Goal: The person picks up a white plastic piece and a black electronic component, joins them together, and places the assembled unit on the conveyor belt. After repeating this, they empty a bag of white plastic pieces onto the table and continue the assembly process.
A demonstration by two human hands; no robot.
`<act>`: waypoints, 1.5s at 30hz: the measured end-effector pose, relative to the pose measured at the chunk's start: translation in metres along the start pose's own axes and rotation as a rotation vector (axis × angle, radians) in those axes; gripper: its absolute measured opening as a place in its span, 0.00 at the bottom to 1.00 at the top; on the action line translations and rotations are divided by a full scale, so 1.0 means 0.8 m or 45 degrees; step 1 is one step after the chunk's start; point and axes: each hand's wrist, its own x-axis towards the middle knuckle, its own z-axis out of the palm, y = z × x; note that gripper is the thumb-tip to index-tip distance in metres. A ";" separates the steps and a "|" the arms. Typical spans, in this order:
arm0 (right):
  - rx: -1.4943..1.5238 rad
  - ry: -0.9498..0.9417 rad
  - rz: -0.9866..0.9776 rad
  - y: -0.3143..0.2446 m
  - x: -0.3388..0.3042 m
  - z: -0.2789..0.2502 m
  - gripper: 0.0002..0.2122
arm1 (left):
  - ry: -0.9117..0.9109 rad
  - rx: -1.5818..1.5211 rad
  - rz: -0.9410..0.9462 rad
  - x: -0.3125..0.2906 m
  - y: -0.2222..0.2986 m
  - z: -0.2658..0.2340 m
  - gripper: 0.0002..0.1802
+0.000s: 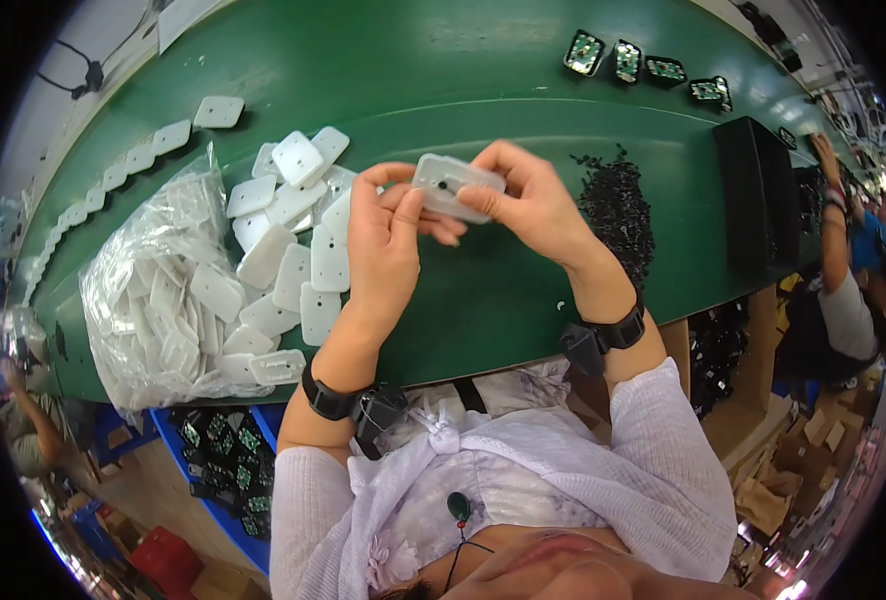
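Both my hands hold a translucent white plastic cover point(468, 180) above the green table, tilted a little. A small black part sits in or on its middle. My left hand point(385, 225) grips the cover's left edge, with the fingers beneath it. On the opposite side, my right hand point(538, 205) pinches the cover between thumb and fingers. Many matching white covers point(267, 255) lie loose to the left of my left hand. To the right of my right hand spreads a heap of small black parts point(618, 215).
A clear plastic bag point(153, 285) full of covers stands at the left. A row of single covers point(171, 136) runs along the far left. Black housings with green circuit boards point(584, 53) line the back right. A black box point(753, 190) stands right, near another person's arm point(831, 215).
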 end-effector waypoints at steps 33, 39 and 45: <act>-1.181 0.109 -0.376 0.008 -0.069 -0.030 0.16 | -0.428 1.311 0.604 -0.085 -0.027 -0.003 0.28; -1.074 -0.126 -0.616 -0.010 -0.098 -0.002 0.17 | -0.068 0.988 0.531 -0.108 -0.022 -0.022 0.32; -1.134 -0.255 -0.594 0.005 -0.108 0.019 0.18 | -0.169 1.282 0.591 -0.118 -0.030 -0.033 0.28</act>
